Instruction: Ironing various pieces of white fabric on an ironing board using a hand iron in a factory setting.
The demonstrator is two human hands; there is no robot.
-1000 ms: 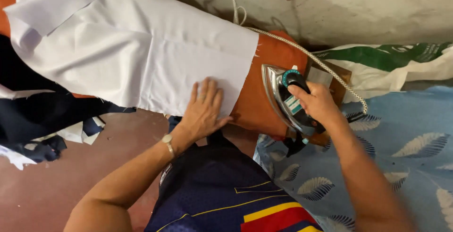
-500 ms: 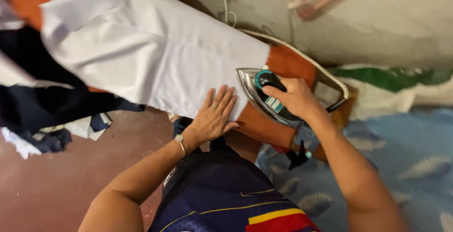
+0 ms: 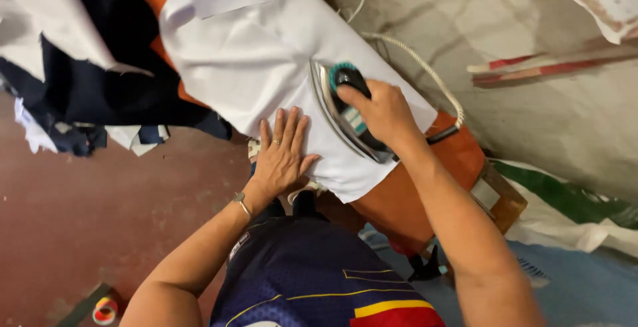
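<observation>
White cloth (image 3: 259, 54) hides most of the orange board (image 3: 405, 194), whose far end is cut off. The right hand (image 3: 382, 111), fingers wrapped round the handle, covers part of the iron (image 3: 345, 111), now moved from the board's bare end onto the cloth. The left hand (image 3: 282, 157) still presses flat, fingers spread, at the cloth's near edge.
</observation>
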